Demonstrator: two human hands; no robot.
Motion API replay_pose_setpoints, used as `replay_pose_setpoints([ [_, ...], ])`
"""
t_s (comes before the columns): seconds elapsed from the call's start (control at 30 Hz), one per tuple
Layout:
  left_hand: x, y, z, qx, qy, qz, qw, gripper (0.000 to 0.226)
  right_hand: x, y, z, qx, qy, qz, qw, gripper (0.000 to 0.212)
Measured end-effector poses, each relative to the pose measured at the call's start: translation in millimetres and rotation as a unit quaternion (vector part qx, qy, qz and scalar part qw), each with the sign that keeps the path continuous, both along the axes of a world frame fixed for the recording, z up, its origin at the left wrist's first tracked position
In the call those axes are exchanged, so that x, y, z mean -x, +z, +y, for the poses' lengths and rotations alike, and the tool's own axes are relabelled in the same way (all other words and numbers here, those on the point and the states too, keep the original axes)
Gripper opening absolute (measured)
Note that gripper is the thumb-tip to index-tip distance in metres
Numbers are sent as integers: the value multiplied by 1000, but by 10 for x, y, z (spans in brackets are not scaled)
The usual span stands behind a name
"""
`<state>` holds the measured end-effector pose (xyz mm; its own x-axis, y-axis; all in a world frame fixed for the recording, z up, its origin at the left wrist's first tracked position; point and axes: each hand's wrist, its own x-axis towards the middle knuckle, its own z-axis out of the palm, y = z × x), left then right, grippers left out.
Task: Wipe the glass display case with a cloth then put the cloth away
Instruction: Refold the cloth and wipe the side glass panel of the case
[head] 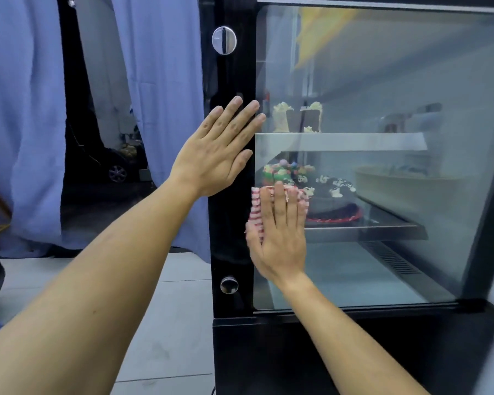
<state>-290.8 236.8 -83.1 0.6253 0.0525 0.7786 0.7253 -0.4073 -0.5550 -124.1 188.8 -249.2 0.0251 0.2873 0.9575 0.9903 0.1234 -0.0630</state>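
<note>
The right hand (280,240) presses the striped cloth (256,208) flat on the glass (382,81) with straight fingers; the left hand (214,155), open, steadies the black frame (231,223). Wiping is underway; next it probably needs strokes across the pane.

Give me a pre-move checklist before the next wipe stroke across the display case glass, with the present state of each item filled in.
1. Cloth under the wiping hand: ok. The right hand lies flat with straight fingers on the red-and-white cloth.
2. Cloth against the glass pane: ok, at its lower left, by the black frame.
3. Bracing hand: ok. The left hand rests open on the frame, fingertips at the pane's edge.
4. Path to the right: ok, nothing stands in front of the pane there.
5. Remaining dirt: cannot tell, reflections hide the surface.
6. Place to put the cloth away: cannot tell, none in view.
</note>
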Motion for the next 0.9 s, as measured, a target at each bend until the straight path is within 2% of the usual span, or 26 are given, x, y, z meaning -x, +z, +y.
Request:
replay_pose_setpoints([
  [0.07, -8, -13, 7, 2, -1, -6, 1000, 60, 358, -85, 37, 35, 50, -50, 997, 71],
  [0.13, -13, -36, 2, 4, 4, -13, 1000, 60, 512, -416, 33, 67, 86, -123, 986, 72],
  [0.3, -34, -48, -46, 16, 13, -20, 1000, 61, 225, -1387, -132, 124, 66, -258, 956, 77],
  [0.43, -84, -113, -85, 33, 12, -49, 998, 61, 100, -1476, -139, 132, 80, -261, 953, 71],
  [0.57, -91, -121, -87, 38, 8, -57, 998, 61, 253, -1107, -44, 83, 54, -290, 952, 62],
  [0.67, -94, -120, -62, 37, 3, -53, 998, 61, 311, -562, 78, 17, 49, -208, 977, 57],
  [0.73, -95, -120, -51, 40, -1, -55, 998, 61, 253, -455, 98, 5, 50, -165, 985, 58],
  [0.8, -99, -120, -52, 43, -4, -61, 997, 61, 152, -692, 63, 20, 56, -169, 984, 57],
  [0.9, -151, -196, -72, 57, -8, -97, 994, 62, -39, -1205, -72, 75, 54, -236, 967, 59],
])
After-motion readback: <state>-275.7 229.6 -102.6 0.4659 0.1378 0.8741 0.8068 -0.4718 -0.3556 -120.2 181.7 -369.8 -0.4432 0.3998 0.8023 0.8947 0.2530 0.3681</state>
